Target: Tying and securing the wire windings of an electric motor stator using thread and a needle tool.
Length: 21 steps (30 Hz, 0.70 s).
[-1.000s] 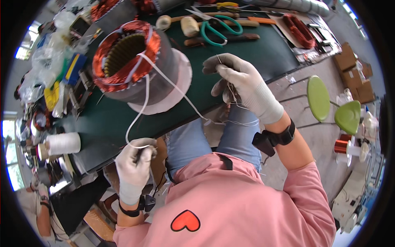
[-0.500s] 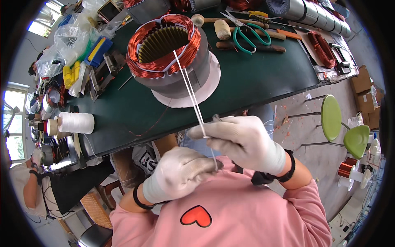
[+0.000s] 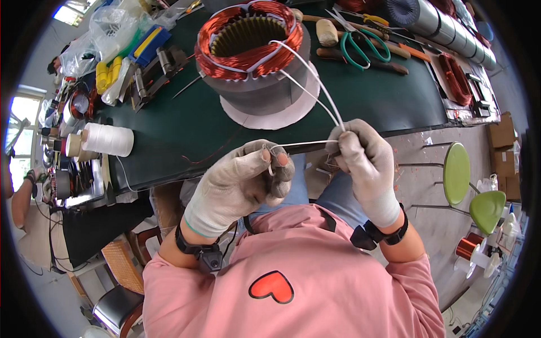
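Observation:
A motor stator with red-orange copper windings stands on a round white sheet on the table. Two lengths of white cord run from its near right side down to my right hand. That hand, gloved, is closed on them, thumb against the fingers. A single length stretches across to my left hand, where bare fingertips poke out of the glove and pinch the cord's end part. Both hands are in front of the table edge, over my lap.
On the green tabletop lie teal-handled scissors, a wooden mallet head and other tools. A white thread spool stands at the left, below plastic bags. Green chairs stand right; another person's arm shows far left.
My hands have moved apart, the left turning palm up and the right rising. The straight cord lengths now bow, with one stretched between the hands. The view has shifted, so the stator appears higher and further right.

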{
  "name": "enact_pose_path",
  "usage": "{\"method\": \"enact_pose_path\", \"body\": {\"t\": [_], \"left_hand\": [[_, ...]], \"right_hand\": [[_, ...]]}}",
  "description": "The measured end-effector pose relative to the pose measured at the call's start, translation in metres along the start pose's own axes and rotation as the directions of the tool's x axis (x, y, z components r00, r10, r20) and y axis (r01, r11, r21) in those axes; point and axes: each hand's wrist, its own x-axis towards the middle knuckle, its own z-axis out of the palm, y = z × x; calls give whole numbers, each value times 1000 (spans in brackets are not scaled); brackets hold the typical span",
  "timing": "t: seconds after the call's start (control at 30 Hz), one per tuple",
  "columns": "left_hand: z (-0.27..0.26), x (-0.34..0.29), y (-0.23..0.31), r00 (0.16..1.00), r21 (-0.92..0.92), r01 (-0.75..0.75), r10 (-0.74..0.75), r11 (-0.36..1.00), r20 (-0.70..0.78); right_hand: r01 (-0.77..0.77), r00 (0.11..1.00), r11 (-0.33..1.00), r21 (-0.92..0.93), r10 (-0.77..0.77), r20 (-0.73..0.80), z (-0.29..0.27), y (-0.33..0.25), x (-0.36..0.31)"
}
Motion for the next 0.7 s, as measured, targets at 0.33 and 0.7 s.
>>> {"method": "enact_pose_path", "body": {"t": [0.33, 0.7], "left_hand": [[7, 13, 6, 943, 51, -332, 333, 942, -21], [0, 42, -8, 488, 715, -230, 558, -660, 671]], "right_hand": [[2, 1000, 1000, -28, -1, 32, 15, 15, -1], [93, 990, 993, -72, -84, 117, 36, -8, -2]]}}
